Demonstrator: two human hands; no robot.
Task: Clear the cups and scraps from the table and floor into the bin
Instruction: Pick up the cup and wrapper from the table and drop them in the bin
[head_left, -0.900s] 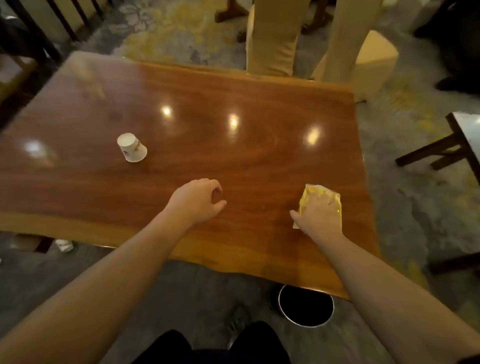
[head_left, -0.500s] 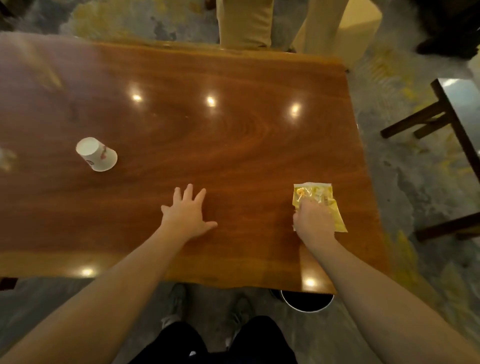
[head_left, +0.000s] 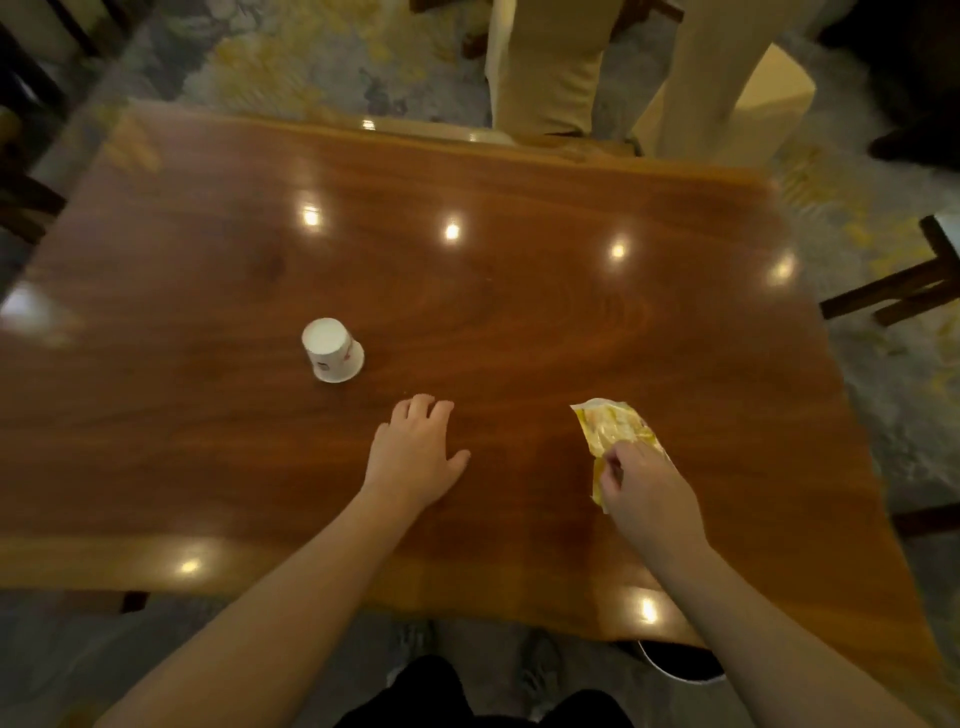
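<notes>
Picking the yellow wrapper off the table

The right hand (head_left: 647, 486) pinches the near end of the yellow wrapper (head_left: 613, 428), fingers closed on it, while the left hand (head_left: 415, 457) rests flat, fingers slightly spread, just near-right of the upturned paper cup (head_left: 332, 351). A firm pinch and a lift clear of the table (head_left: 519, 291) should carry the wrapper to the bin (head_left: 680, 667), partly hidden under the near edge.

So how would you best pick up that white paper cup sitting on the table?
The paper cup stands upside down, closed base up and wider rim on the table. Probably wrap fingers round its side wall from above. The left hand lies flat beside it, nearest; the right hand is on the yellow wrapper.
</notes>
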